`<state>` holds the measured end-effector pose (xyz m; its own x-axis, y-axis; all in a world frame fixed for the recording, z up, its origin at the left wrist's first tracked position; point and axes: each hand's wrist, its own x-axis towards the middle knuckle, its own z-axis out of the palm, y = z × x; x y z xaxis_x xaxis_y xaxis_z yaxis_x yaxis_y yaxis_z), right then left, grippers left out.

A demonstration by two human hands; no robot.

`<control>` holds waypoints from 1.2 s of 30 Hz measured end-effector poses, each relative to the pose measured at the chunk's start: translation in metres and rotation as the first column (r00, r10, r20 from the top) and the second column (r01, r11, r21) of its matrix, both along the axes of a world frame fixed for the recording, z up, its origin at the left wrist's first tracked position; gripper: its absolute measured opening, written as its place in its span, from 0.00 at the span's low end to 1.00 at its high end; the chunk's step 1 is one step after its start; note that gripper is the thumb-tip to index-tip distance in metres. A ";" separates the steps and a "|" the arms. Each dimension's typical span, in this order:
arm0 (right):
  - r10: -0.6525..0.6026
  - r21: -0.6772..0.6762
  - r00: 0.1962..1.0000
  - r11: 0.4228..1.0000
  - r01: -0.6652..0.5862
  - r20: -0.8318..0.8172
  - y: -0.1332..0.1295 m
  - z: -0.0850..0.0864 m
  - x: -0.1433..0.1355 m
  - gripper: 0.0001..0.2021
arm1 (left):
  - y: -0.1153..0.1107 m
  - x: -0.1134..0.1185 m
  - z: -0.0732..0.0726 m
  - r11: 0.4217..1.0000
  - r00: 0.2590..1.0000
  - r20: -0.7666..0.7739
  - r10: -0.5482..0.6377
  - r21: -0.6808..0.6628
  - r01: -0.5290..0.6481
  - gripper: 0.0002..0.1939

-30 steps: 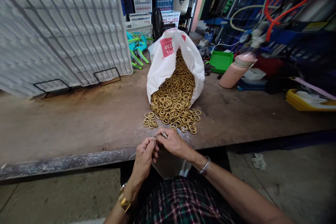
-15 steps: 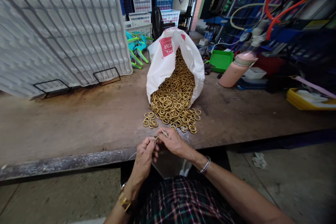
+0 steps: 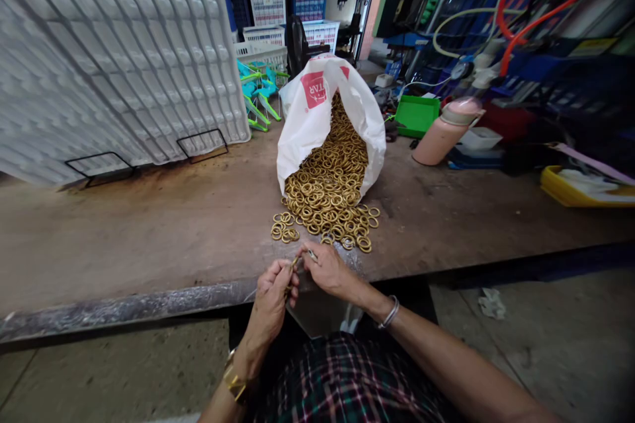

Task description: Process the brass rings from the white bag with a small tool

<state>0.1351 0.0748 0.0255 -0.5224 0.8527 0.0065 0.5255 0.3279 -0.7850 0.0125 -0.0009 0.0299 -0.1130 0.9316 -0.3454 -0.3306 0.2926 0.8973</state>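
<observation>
At the table's front edge, my left hand (image 3: 272, 289) is closed on a brass ring (image 3: 295, 262), pinched between thumb and forefinger. More brass shows under its curled fingers, though how many rings is hidden. Close by on the right, my right hand (image 3: 328, 271) is closed round a small, slim, pale metallic tool (image 3: 312, 255); its kind cannot be made out. The fingertips of both hands nearly meet at the ring. Just beyond them, a heap of brass rings (image 3: 327, 201) spills from a white plastic bag (image 3: 302, 139) lying open toward me.
Ribbed white plastic trays (image 3: 149, 46) stand at the left against black wire holders (image 3: 203, 145). Turquoise and green plastic pieces (image 3: 258, 96) lie behind. On the right are a pink bottle (image 3: 441, 135), a green tray (image 3: 417, 115) and a yellow tray (image 3: 575, 192).
My right fingertips have drawn slightly away from the left hand, to the right, and more of the pinched ring shows. The heap and bag look unchanged.
</observation>
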 end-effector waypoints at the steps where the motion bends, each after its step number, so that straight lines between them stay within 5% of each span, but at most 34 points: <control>1: 0.025 0.044 0.998 0.999 -0.028 0.062 -0.002 0.000 0.001 0.09 | 0.000 0.000 0.000 1.000 1.000 0.000 0.004 -0.001 -0.004 0.14; 8: 0.145 0.130 0.918 0.970 -0.206 0.368 -0.015 0.008 0.000 0.10 | 0.000 0.001 -0.003 0.999 0.999 -0.042 0.030 0.023 -0.029 0.16; 24: 0.048 0.144 0.826 0.977 -0.155 0.562 -0.009 0.007 -0.010 0.12 | -0.005 0.003 -0.002 0.999 0.987 -0.154 0.050 0.027 -0.047 0.16; 28: -0.017 0.174 0.825 0.980 -0.100 0.565 0.006 0.007 -0.012 0.17 | -0.013 0.005 0.006 1.000 1.000 -0.010 -0.010 0.007 0.010 0.15; 36: -0.111 0.241 0.818 0.970 -0.035 0.564 0.015 0.003 -0.030 0.12 | -0.008 0.001 0.002 0.993 0.925 0.364 0.113 -0.074 -0.092 0.15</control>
